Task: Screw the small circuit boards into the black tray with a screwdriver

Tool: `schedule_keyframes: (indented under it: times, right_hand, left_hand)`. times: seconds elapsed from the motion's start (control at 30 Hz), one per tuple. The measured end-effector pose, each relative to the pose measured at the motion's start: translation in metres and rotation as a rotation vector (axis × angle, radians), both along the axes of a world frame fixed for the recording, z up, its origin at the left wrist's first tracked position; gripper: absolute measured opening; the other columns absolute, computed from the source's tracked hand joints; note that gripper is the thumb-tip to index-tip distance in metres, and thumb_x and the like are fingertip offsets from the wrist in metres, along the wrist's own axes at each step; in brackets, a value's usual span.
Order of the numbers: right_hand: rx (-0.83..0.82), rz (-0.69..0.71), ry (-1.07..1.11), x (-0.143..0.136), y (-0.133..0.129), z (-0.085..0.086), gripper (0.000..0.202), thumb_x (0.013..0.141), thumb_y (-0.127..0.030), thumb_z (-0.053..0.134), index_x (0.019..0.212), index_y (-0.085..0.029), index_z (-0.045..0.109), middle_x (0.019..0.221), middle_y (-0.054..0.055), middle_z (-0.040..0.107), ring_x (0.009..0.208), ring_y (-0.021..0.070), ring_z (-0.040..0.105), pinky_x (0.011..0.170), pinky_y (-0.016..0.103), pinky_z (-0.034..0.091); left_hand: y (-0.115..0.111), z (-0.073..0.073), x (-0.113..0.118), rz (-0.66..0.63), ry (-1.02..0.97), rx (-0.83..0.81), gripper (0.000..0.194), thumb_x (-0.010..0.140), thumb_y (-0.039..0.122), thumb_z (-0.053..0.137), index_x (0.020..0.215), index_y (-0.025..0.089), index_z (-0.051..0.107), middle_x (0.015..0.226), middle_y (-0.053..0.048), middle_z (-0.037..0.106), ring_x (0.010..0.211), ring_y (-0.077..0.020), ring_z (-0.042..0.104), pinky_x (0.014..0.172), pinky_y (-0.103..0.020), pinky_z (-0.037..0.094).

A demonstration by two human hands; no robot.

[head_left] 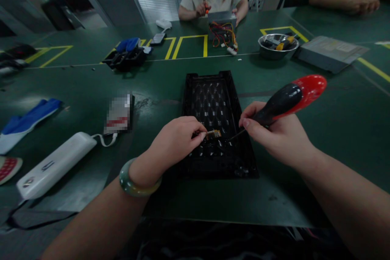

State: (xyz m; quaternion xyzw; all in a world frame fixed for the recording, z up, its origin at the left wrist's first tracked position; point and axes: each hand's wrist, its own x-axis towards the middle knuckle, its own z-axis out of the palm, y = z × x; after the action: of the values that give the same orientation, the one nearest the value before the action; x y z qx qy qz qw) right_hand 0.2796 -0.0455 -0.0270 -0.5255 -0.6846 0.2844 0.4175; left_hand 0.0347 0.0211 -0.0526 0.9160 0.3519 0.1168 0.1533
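Pinching a small gold-coloured part [215, 133] between closed fingertips of the left hand [175, 140], mid-frame over a black panel [210, 99]; jutting rightward, nearly level lengthwise. Gripping a red-and-black screwdriver [288, 99], fingers of the right hand [280, 136] closed near its shaft, slanting lengthwise from centre right, pointing down-left.

White pack [67, 157]: a dark mark [48, 165] on top, letter-like but too blurred to read; a small round emblem [29, 182] near its lower end, unreadable.
Device [119, 109]: pixelated, with a reddish band [116, 124]; no text legible.
Metal case [323, 57]: pale label [339, 44] on top, print too small to read.
Readable words or numbers: none.
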Motion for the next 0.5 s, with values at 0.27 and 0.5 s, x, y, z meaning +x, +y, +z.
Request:
schedule_keyframes:
  times: [0.27,0.5]
  right_hand:
    - [-0.003,0.007,-0.007,0.0,0.001,-0.001,0.005,0.086,-0.021,0.062,0.083,-0.019,0.066,0.07,-0.003,0.06,0.063,0.0097,0.053,0.059,0.026,0.039]
    - [-0.01,0.0,0.011,-0.001,0.001,-0.001,0.006,0.087,-0.021,0.061,0.083,-0.018,0.065,0.07,-0.004,0.059,0.063,0.0089,0.053,0.058,0.024,0.04]
  left_hand:
    - [-0.009,0.025,-0.008,0.135,-0.103,-0.042,0.016,0.093,0.03,0.062,0.094,0.021,0.075,0.092,-0.002,0.072,0.084,-0.0166,0.065,0.078,-0.03,0.046]
    - [-0.028,0.035,-0.011,-0.13,0.073,-0.348,0.01,0.087,0.024,0.065,0.087,0.026,0.074,0.083,0.005,0.071,0.075,-0.0114,0.063,0.071,-0.025,0.044]
